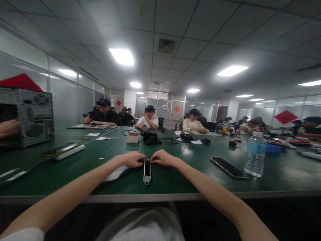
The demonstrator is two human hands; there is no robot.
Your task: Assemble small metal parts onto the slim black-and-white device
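A slim white device (147, 182) with a long black face lies on the green tabletop in front of me, its near end pointing at me. By its far end, my left hand (134, 159) has its fingers bent together in a pinch. Across from it, my right hand (163, 158) is also pinched, fingertips at the device's far right corner. Something small and thin shows between the fingertips, too small to make out. Under my left wrist lies a crumpled white sheet (115, 174).
To the right are a black phone (229, 167) and a water bottle (255, 154). A small box (132, 137) and a black object (149, 137) with cables stand beyond my hands. A computer case (37, 117), with another person's hand (9, 130) in it, is at left. Several people sit opposite.
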